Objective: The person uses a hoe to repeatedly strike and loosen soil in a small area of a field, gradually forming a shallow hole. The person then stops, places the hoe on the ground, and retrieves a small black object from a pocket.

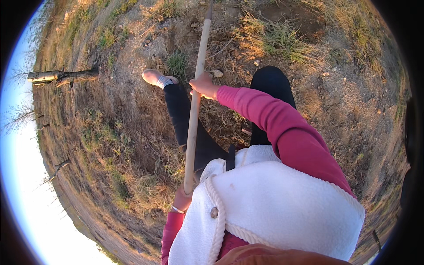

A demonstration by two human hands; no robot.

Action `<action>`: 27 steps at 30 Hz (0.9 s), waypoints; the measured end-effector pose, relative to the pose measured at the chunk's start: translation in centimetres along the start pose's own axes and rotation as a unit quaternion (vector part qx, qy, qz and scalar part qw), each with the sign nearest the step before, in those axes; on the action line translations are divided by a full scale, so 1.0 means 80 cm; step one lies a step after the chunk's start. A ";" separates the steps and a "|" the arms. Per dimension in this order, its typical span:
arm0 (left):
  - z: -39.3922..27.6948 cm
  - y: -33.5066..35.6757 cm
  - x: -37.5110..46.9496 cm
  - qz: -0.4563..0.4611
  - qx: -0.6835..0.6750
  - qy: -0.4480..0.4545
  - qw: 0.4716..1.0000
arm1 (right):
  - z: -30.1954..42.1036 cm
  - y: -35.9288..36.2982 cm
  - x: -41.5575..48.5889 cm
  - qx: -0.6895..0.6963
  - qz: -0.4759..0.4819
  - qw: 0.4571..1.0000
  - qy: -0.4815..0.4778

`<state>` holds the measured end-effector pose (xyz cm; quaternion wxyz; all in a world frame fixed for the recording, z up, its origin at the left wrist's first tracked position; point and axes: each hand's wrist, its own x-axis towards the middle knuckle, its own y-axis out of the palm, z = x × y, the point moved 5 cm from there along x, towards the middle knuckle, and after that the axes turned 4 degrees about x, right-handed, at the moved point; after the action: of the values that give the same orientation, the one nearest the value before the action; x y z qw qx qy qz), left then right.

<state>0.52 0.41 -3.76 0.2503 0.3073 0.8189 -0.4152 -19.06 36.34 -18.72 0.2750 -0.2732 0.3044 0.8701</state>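
Note:
A long wooden tool handle (194, 122) runs from near my waist up to the top edge of the view. At its far end is a dark metal socket (209, 13); the working head is cut off by the frame, so the kind of tool cannot be told. My right hand (203, 85) grips the shaft partway along, its arm in a magenta knit sleeve reaching across from the right. Around the butt end closes my left hand (182, 199), with a silver-coloured bangle (178, 209) at the wrist. The white fleece vest (278, 202) partly covers that side.
My outstretched leg (180, 112) ends in a light shoe (155, 75); a bent knee (273, 82) rises at right. Grass tufts (285, 43) and a small stone (217, 73) dot the dry, uneven soil. A cut tree trunk (63, 76) stands at left, with bare trees beyond.

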 end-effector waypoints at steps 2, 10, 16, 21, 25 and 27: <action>-0.036 0.004 0.051 0.002 0.019 0.019 1.000 | 0.021 0.005 0.024 0.002 0.031 0.999 -0.009; -0.180 0.028 0.245 0.031 -0.024 0.032 0.999 | 0.069 -0.003 0.048 -0.018 -0.006 0.999 -0.048; -0.111 0.014 0.177 0.101 -0.073 -0.041 0.991 | -0.013 0.015 -0.005 -0.130 0.038 0.990 0.034; -0.102 0.012 0.183 0.099 -0.040 -0.024 0.994 | -0.014 0.014 0.008 -0.059 0.041 0.996 0.057; -0.132 0.019 0.193 0.098 -0.057 -0.021 0.993 | 0.016 0.003 0.011 -0.003 0.028 1.000 0.010; -0.144 0.024 0.186 0.089 -0.066 -0.003 0.994 | 0.014 0.000 -0.002 -0.011 0.041 0.998 0.038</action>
<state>-10.09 15.30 -8.59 0.3082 0.3604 0.8132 -0.3373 -19.33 37.06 -17.85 0.2244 -0.2969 0.3158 0.8728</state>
